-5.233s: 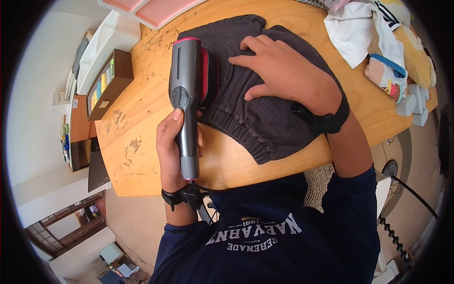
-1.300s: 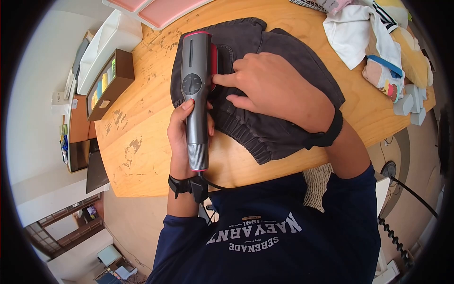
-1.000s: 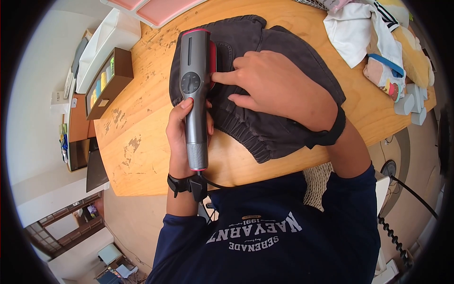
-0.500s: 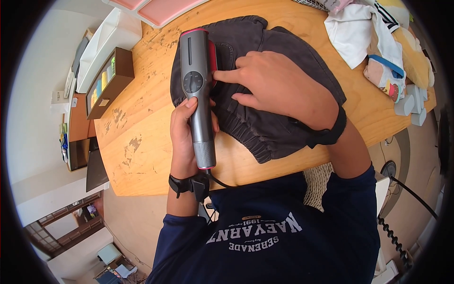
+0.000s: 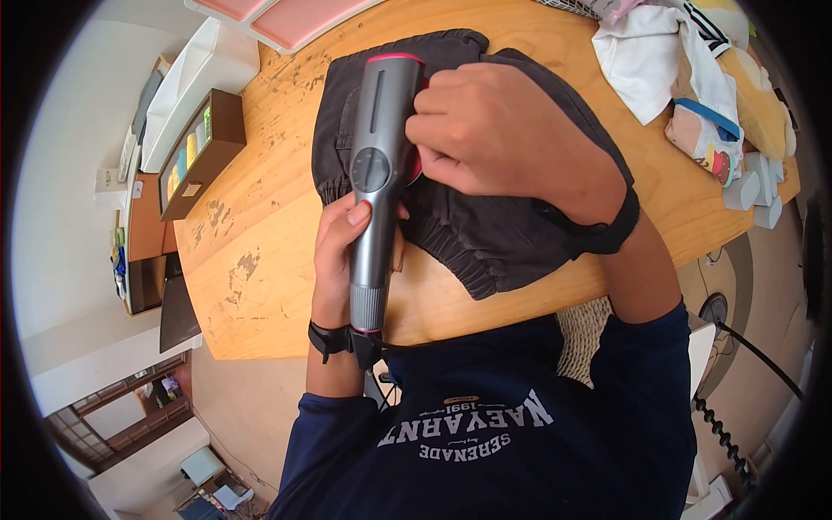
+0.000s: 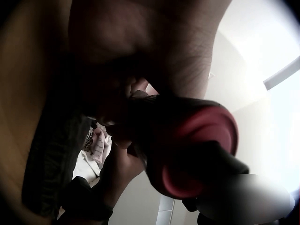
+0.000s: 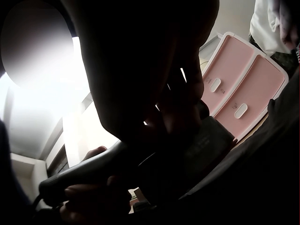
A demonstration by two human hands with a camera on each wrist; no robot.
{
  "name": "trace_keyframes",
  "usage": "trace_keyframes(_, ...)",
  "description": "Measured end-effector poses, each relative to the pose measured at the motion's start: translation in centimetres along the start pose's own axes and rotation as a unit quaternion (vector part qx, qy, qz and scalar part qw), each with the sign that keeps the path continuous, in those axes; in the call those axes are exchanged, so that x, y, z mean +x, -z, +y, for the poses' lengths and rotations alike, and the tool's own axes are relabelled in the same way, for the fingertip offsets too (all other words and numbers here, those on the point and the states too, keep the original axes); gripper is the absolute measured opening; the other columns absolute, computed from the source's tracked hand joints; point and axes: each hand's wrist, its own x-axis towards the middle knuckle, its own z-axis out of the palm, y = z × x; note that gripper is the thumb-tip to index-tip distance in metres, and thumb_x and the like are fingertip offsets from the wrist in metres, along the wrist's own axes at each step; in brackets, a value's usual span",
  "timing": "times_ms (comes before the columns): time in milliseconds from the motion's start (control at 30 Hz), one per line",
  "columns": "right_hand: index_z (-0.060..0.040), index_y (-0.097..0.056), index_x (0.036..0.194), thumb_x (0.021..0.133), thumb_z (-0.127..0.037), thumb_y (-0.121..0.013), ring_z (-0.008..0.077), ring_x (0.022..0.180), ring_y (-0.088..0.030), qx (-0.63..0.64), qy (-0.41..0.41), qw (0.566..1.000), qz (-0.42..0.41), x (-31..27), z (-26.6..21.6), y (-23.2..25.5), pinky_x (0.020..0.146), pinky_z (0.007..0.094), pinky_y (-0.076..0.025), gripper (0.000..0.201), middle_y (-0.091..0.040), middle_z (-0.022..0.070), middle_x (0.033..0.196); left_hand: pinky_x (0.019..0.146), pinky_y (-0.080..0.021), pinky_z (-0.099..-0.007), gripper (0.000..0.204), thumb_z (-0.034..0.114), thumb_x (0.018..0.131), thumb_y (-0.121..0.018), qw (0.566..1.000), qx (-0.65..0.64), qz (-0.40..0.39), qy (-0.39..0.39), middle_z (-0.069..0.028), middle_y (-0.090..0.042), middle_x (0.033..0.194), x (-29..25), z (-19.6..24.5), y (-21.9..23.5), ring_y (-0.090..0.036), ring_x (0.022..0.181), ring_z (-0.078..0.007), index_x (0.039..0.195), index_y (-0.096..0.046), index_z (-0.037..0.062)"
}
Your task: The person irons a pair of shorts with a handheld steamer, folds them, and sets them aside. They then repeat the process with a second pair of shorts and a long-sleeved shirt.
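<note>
A grey handheld garment steamer [image 5: 371, 217] with a round dial and pink-red trim stands out over dark shorts [image 5: 511, 243] spread on the wooden table. My left hand [image 5: 334, 251] grips its handle, thumb on the front just below the dial. In the left wrist view the steamer's red-ringed butt end [image 6: 220, 129] and its cord face the camera. My right hand [image 5: 511, 139] has curled fingers against the side of the steamer's head; the fingertips are hidden there. The right wrist view, very dark, shows those fingers bent over the steamer head [image 7: 206, 145].
Pink-and-white panels [image 5: 312, 19] lie at the table's far edge. White clothing [image 5: 641, 65] and a printed cloth [image 5: 706, 143] are heaped at the right, near pale grey blocks [image 5: 754, 186]. A brown box [image 5: 204, 156] stands left. Black straps circle both wrists.
The steamer has shifted right and tilted, held by the left hand. The right hand, earlier flat on the shorts, then pointing at the red head, has moved up and curled its fingers there.
</note>
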Motion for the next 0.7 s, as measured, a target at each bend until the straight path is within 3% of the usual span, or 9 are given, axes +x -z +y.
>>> trace_keyframes(67, -0.009, -0.064, 0.071, 0.08, -0.021, -0.074, 0.0246, 0.072, -0.065, -0.011, 0.002, 0.999, 0.032, 0.1, 0.3, 0.1, 0.063, 0.0376, -0.052, 0.018, -0.063, 0.0048, 0.071, 0.045, -0.042, -0.0275, 0.047, 0.039, 0.095, -0.056, 1.0, -0.002, 0.002, 0.017, -0.014, -0.059, 0.058, 0.3, -0.1, -0.1, -0.054, 0.043, -0.0186, 0.096, -0.062, -0.0072)
trace_keyframes(300, -0.0073, -0.063, 0.082, 0.082, -0.019, -0.071, 0.0263, 0.081, -0.066, -0.052, -0.078, 0.994, 0.065, -0.3, 1.1, -0.6, 0.072, 0.0385, -0.052, 0.014, -0.063, 0.0073, 0.079, 0.047, -0.044, -0.0267, 0.044, 0.038, 0.095, -0.057, 0.999, -0.006, -0.004, 0.043, -0.0136, -0.059, 0.058, 0.3, 0.3, -0.3, -0.056, 0.045, -0.0182, 0.097, -0.063, -0.0063)
trace_keyframes(367, -0.0034, -0.061, 0.106, 0.082, -0.016, -0.074, 0.0285, 0.095, -0.061, -0.096, -0.141, 0.985, 0.0, -1.4, 1.5, -1.2, 0.081, 0.0385, -0.051, 0.031, -0.061, 0.0098, 0.098, 0.047, -0.044, -0.0267, 0.044, 0.038, 0.095, -0.057, 0.999, -0.01, -0.011, 0.044, -0.0136, -0.059, 0.058, 0.3, 0.3, -0.3, -0.056, 0.045, -0.0183, 0.097, -0.063, -0.0064)
trace_keyframes(400, -0.0034, -0.061, 0.106, 0.082, -0.016, -0.074, 0.0285, 0.095, -0.061, -0.095, -0.14, 0.985, -0.001, -1.9, 1.7, -1.4, 0.081, 0.0385, -0.051, 0.031, -0.061, 0.0098, 0.098, 0.047, -0.044, -0.0268, 0.044, 0.037, 0.095, -0.057, 0.999, -0.009, -0.007, 0.044, -0.0134, -0.059, 0.058, 0.3, 0.2, -0.3, -0.056, 0.045, -0.0184, 0.097, -0.063, -0.0065)
trace_keyframes(467, 0.0017, -0.057, 0.125, 0.082, -0.019, -0.075, 0.03, 0.108, -0.058, -0.082, -0.154, 0.98, -0.092, -2.6, 1.8, -1.6, 0.092, 0.0392, -0.048, 0.051, -0.061, 0.0132, 0.111, 0.047, -0.044, -0.0268, 0.044, 0.037, 0.095, -0.057, 0.999, -0.007, -0.004, 0.044, -0.0133, -0.059, 0.058, 0.3, 0.2, -0.3, -0.056, 0.045, -0.0184, 0.097, -0.063, -0.0066)
trace_keyframes(567, 0.0044, -0.052, 0.136, 0.08, -0.02, -0.077, 0.0301, 0.114, -0.056, -0.077, -0.165, 0.978, -0.098, -2.6, 1.5, -1.7, 0.096, 0.0384, -0.047, 0.065, -0.059, 0.0158, 0.118, 0.047, -0.044, -0.027, 0.043, 0.036, 0.096, -0.056, 0.999, -0.004, -0.012, 0.042, -0.0131, -0.059, 0.059, 0.4, 0.3, -0.4, -0.056, 0.045, -0.0186, 0.096, -0.063, -0.0068)
trace_keyframes(700, 0.004, -0.05, 0.138, 0.08, -0.021, -0.077, 0.0306, 0.113, -0.056, -0.075, -0.158, 0.98, -0.098, -2.7, 1.5, -1.7, 0.096, 0.0384, -0.047, 0.069, -0.059, 0.0161, 0.118, 0.047, -0.044, -0.0272, 0.042, 0.034, 0.096, -0.056, 0.999, -0.006, -0.01, 0.045, -0.0129, -0.059, 0.059, 0.3, 0.3, -0.3, -0.057, 0.045, -0.0185, 0.096, -0.063, -0.0069)
